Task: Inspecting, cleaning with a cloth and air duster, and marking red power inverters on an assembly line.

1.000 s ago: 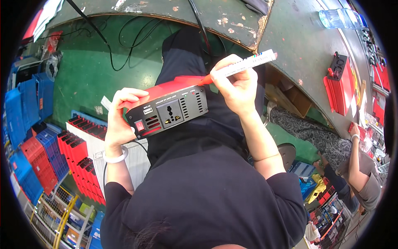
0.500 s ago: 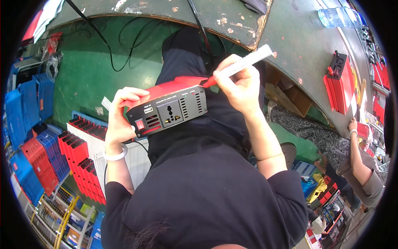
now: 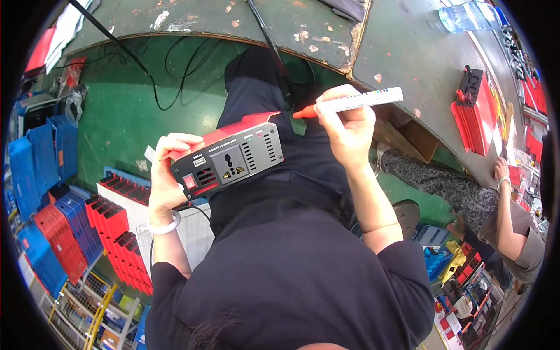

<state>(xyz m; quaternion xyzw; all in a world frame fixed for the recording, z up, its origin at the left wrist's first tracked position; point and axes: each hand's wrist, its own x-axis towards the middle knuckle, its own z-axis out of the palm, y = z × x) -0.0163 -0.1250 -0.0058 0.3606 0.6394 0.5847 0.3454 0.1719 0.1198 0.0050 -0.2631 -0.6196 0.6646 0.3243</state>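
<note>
Power inverter (image 3: pixel 228 153), red with a black front panel (image 3: pixel 252 153), is held above the lap (image 3: pixel 312 157), one end gripped by the left hand (image 3: pixel 167 178). Right hand (image 3: pixel 350 131) pinches a white marker (image 3: pixel 368 100), red end just clear of the inverter.

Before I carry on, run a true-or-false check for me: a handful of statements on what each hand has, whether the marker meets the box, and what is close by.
1. The left hand holds the red-and-black box. True.
2. The right hand is empty. False: it holds a white marker.
3. The marker's red end touches the box. False: a gap shows between them.
4. A white band circles the left wrist. True.
5. The red switch is to the right of the socket in this view. False: it is to the left.
6. A clear bottle is on the green worktable. True.
</note>
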